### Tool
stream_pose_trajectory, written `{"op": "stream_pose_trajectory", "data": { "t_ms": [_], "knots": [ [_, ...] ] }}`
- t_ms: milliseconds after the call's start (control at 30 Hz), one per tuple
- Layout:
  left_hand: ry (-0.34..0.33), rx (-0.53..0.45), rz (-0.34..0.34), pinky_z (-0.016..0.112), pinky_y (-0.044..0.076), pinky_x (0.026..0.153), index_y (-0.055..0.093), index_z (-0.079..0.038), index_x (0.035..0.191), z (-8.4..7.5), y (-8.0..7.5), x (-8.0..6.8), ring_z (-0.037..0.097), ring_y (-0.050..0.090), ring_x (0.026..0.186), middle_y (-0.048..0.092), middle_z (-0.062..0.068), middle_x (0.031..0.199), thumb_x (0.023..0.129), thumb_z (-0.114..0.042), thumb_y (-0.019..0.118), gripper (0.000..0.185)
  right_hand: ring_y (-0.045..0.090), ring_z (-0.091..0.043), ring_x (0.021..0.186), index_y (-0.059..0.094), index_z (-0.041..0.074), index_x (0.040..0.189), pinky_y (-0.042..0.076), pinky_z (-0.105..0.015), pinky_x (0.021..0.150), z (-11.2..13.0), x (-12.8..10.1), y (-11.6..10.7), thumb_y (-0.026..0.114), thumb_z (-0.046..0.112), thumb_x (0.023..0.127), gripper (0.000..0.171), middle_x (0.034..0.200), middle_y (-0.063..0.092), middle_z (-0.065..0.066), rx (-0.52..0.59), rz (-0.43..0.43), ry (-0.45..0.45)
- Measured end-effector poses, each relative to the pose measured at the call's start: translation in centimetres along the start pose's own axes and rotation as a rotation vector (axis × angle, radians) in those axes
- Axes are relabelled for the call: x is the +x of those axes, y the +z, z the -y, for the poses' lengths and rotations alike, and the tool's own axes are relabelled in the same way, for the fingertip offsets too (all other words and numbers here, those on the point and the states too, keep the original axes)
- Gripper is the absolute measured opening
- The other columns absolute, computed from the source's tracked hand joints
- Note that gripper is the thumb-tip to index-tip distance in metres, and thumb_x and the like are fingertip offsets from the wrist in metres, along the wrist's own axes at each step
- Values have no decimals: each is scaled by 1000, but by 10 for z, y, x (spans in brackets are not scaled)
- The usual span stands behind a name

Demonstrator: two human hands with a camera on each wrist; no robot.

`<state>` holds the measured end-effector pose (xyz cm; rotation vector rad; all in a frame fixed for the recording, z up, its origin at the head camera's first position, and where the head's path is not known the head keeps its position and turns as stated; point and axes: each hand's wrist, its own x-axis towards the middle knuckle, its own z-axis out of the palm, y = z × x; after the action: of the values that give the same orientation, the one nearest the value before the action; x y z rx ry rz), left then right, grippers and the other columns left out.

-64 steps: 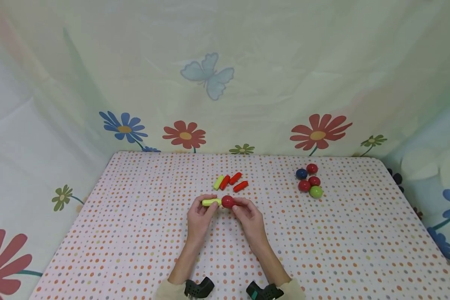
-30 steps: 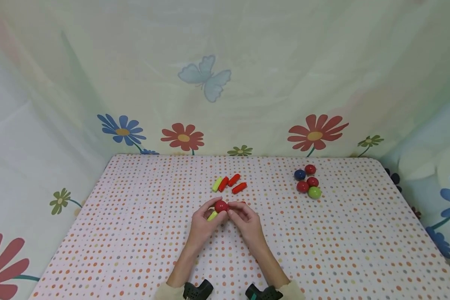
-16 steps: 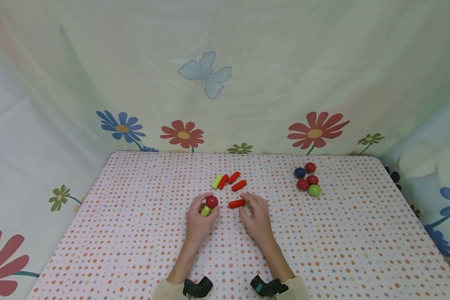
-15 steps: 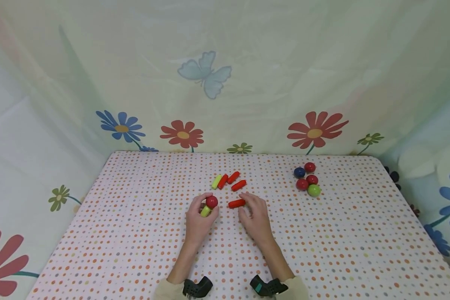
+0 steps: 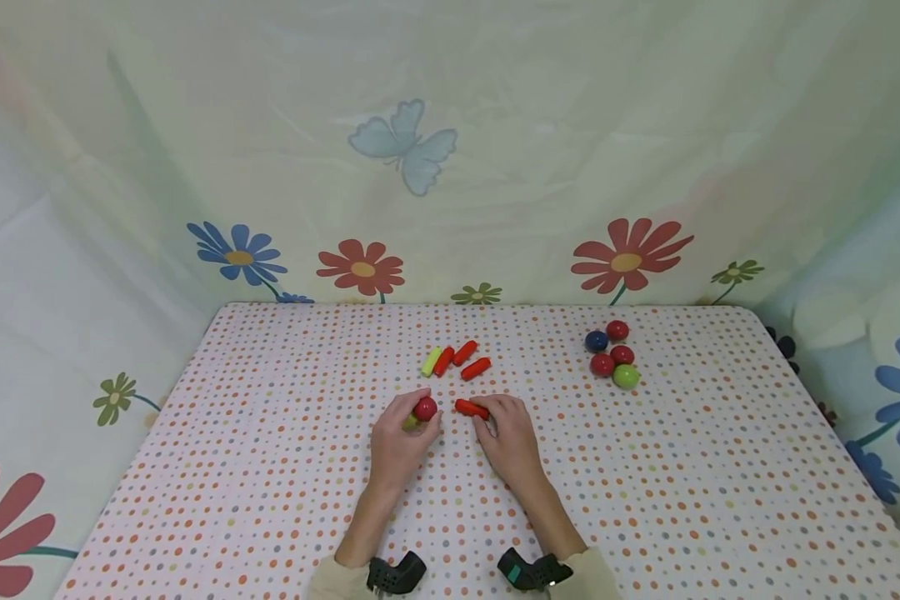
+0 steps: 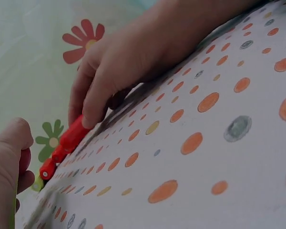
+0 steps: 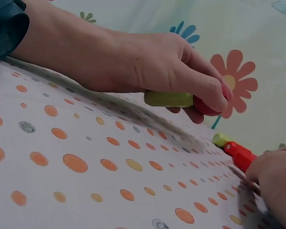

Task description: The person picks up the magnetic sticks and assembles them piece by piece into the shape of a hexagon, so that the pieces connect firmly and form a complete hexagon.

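Note:
In the head view, my left hand (image 5: 399, 437) holds a red ball (image 5: 425, 408) set at the end of a yellow-green handle (image 5: 411, 422), together like a small maraca. The right wrist view shows the handle (image 7: 169, 99) running back under the palm, with fingers and thumb around the ball (image 7: 209, 105). To its right, my right hand (image 5: 512, 437) pinches one end of a red handle (image 5: 468, 407) low over the table. The left wrist view has its fingertips on that red handle (image 6: 74, 134).
Behind the hands lie a yellow-green handle (image 5: 431, 362) and several red handles (image 5: 476, 368). Farther right sit several red balls (image 5: 602, 365), a blue ball (image 5: 596, 341) and a green ball (image 5: 626, 377). A dotted cloth covers the table (image 5: 270, 467); a flowered curtain (image 5: 510, 167) hangs behind.
My right hand has let go of the red ball, moved right and taken the end of the red handle. My left hand keeps the ball and yellow-green handle, now turned and partly hidden.

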<state>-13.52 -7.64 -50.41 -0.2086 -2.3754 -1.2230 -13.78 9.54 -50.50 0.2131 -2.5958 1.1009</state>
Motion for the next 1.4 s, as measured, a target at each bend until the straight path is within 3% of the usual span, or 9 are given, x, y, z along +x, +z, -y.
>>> {"op": "stream_pose_trajectory", "data": {
  "t_ms": [167, 300, 433, 567, 733, 1000, 1267, 1400],
  "knots": [
    [56, 101, -15, 32, 55, 81, 68, -10, 116, 1, 0, 0, 16, 68, 98, 70, 2, 114, 78, -12, 74, 39, 60, -17, 93, 67, 7, 113, 54, -27, 79, 2, 2, -2, 67, 6, 89, 25, 108, 64, -9, 262, -70, 55],
    [86, 118, -8, 32, 57, 84, 68, -9, 116, 2, 1, 0, 17, 68, 101, 70, 3, 115, 78, -9, 72, 39, 60, -15, 87, 65, 8, 115, 51, -16, 73, 5, 2, -4, 66, 6, 90, 25, 111, 63, -9, 447, -17, 150],
    [115, 115, 7, 31, 57, 84, 68, -9, 116, 2, 1, -1, 16, 67, 101, 69, 3, 115, 79, -8, 72, 37, 63, -14, 94, 66, 12, 118, 51, -14, 78, 5, 0, -5, 65, 11, 92, 26, 117, 63, -8, 554, 41, 254],
    [170, 129, 30, 32, 56, 83, 69, -11, 116, 1, 1, -1, 15, 67, 96, 69, 1, 111, 80, -9, 72, 36, 62, -11, 98, 66, 14, 119, 51, -13, 81, 5, 0, -4, 64, 15, 93, 25, 120, 64, -6, 584, 57, 299],
    [211, 146, 26, 34, 55, 86, 69, -12, 116, 0, 0, -2, 13, 67, 94, 69, 0, 109, 79, -10, 73, 37, 62, -7, 96, 66, 13, 119, 51, -13, 77, 4, -1, -3, 63, 12, 94, 26, 121, 63, -6, 601, 74, 283],
    [184, 128, 79, 35, 55, 89, 67, -11, 122, 1, -1, -1, 14, 67, 101, 68, 2, 114, 82, -11, 72, 40, 61, -11, 92, 63, 11, 121, 49, -12, 73, 6, 2, -1, 64, 11, 93, 28, 119, 64, -10, 612, 89, 296],
    [202, 112, 74, 35, 54, 89, 66, -10, 124, 4, -1, -1, 15, 66, 101, 68, 1, 114, 81, -11, 73, 43, 60, -14, 100, 59, 7, 118, 49, -10, 83, 9, 4, 1, 65, 11, 92, 28, 120, 63, -11, 604, 100, 343],
    [187, 122, 92, 36, 53, 90, 66, -12, 124, 3, 1, -5, 14, 65, 103, 67, 0, 115, 82, -13, 72, 43, 60, -15, 98, 59, 8, 118, 49, -11, 81, 9, 1, 0, 66, 14, 91, 28, 119, 64, -10, 575, 107, 367]
  ]
}}
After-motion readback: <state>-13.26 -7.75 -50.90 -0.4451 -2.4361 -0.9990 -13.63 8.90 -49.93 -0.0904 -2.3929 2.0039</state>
